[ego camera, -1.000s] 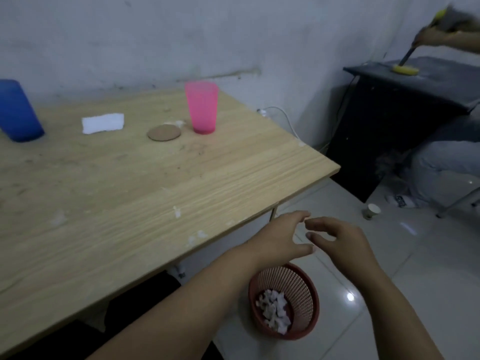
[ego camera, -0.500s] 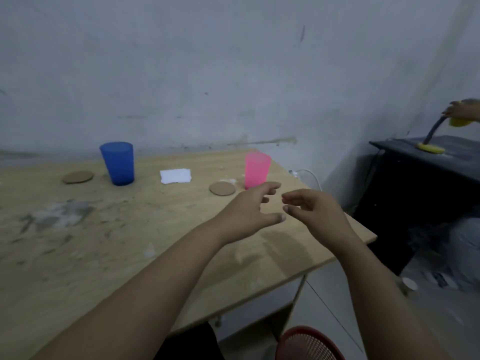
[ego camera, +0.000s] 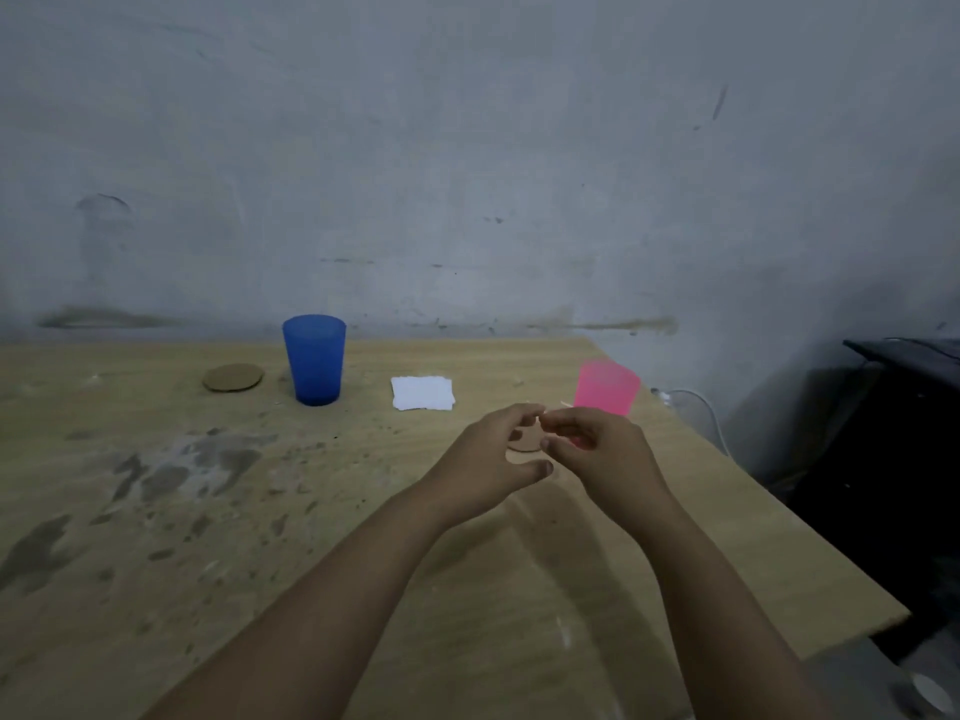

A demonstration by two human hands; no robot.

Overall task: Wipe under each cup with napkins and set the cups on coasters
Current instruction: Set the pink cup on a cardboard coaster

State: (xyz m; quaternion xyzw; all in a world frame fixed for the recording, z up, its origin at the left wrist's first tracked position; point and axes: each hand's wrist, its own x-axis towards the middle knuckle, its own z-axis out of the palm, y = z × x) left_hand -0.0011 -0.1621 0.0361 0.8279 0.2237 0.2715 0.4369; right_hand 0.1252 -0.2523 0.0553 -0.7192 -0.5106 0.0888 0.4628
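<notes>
A blue cup (ego camera: 315, 359) stands upright on the bare wooden table (ego camera: 260, 511) near the wall. A round brown coaster (ego camera: 233, 377) lies just to its left. A white folded napkin stack (ego camera: 423, 392) lies to the right of the blue cup. A pink cup (ego camera: 605, 386) stands at the right, partly hidden behind my right hand (ego camera: 597, 449). A second coaster (ego camera: 525, 441) shows only in part between my hands. My left hand (ego camera: 493, 457) and my right hand hover together above the table, fingers loosely curled and apart, holding nothing.
Dark wet-looking stains cover the left and middle of the table. A dark cabinet (ego camera: 904, 439) stands to the right of the table, with a white cable (ego camera: 696, 402) along the wall. A small cup (ego camera: 930, 691) sits on the floor at bottom right.
The view has swung from the red basket on the floor up and left onto the table. Both hands have risen over the table in front of the pink cup and drawn closer together.
</notes>
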